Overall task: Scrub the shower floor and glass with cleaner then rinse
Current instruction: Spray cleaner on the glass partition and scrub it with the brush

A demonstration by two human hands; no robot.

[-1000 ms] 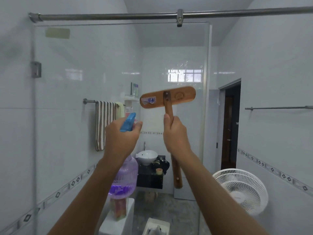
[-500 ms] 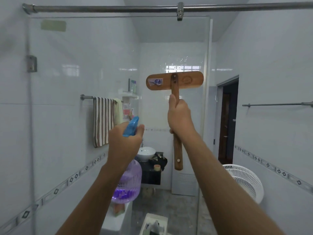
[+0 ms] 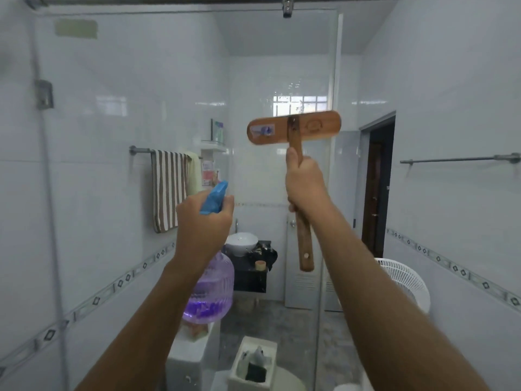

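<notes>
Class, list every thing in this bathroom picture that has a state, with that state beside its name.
Left hand, grips the spray bottle.
Spray bottle, held up, purple liquid low inside.
Right hand, grips the wooden brush.
Wooden brush, upright, head on top.
Striped towel, hanging over the towel rail.
Doorway, open and dark.
Fan, standing; running or not, cannot tell.
</notes>
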